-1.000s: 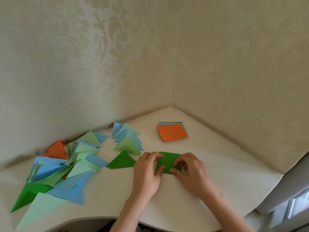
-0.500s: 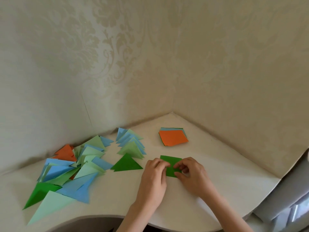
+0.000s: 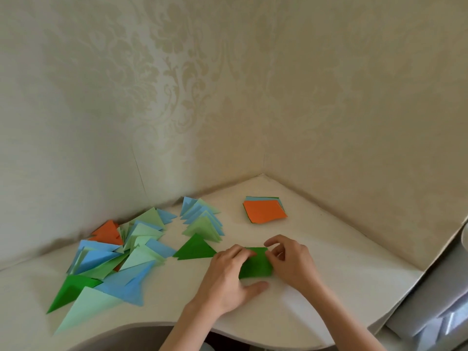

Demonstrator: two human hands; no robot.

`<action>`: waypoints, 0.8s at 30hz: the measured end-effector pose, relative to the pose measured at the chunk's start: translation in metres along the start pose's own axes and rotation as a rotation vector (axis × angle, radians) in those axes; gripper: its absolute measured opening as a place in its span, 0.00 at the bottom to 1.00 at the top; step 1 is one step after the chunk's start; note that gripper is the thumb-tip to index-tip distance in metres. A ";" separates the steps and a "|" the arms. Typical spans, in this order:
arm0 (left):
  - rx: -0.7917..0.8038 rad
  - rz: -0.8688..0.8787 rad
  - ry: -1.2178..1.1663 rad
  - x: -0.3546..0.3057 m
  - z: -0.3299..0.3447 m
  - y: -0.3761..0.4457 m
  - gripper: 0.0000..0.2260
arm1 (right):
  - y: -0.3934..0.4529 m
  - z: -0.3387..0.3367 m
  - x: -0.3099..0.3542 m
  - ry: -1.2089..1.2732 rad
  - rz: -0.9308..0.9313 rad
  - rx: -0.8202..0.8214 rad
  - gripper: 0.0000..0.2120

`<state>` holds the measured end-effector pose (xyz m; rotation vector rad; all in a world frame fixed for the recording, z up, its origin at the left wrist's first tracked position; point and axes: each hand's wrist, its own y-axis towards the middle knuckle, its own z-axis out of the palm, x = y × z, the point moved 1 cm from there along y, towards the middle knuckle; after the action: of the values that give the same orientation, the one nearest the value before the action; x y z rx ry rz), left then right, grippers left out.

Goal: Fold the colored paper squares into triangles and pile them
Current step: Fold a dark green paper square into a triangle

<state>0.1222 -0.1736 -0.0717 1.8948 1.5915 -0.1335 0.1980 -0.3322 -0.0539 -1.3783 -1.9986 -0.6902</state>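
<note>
A: What's different from a moment ago?

B: The dark green paper square (image 3: 255, 266) was showing more of its face between the hands; now the left hand (image 3: 228, 277) has slid further over its left side and the right hand (image 3: 291, 264) has closed in on its far right corner. I'd judge the fold is only starting, as the sheet still lies flat on the worktop (image 3: 329, 262).

A: So nothing new for the pile?

B: Not yet. The last dark green triangle (image 3: 196, 249) lies just left of the hands, with the heap of folded triangles (image 3: 114, 254) further left and a smaller fanned stack (image 3: 202, 219) behind it. The unfolded squares, orange on top (image 3: 264, 211), wait near the corner.

A: How do the hands sit?

B: The left lies palm down, straight fingers (image 3: 240, 252) pressing the sheet, thumb spread out along the near edge. The right hand's fingers (image 3: 272, 253) are curled, seemingly pinching the corner.
</note>
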 end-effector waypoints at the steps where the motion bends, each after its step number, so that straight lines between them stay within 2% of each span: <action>1: 0.001 0.006 -0.021 0.002 0.000 -0.001 0.25 | -0.002 0.001 0.001 0.012 0.001 0.009 0.06; 6: 0.027 0.019 -0.118 0.009 -0.007 -0.004 0.15 | -0.009 0.001 0.005 -0.003 -0.045 0.085 0.12; 10: -0.008 -0.047 -0.093 0.019 -0.009 -0.010 0.09 | -0.011 0.000 0.003 -0.183 -0.155 0.135 0.15; 18: -0.134 -0.158 -0.073 0.025 -0.008 -0.016 0.11 | -0.006 0.008 -0.006 -0.270 -0.305 -0.039 0.06; 24: -0.248 -0.269 -0.030 0.024 -0.007 -0.015 0.12 | 0.002 0.013 -0.006 -0.277 -0.328 -0.089 0.06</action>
<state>0.1126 -0.1487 -0.0833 1.4809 1.7491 -0.0747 0.1996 -0.3262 -0.0672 -1.2641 -2.4766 -0.7723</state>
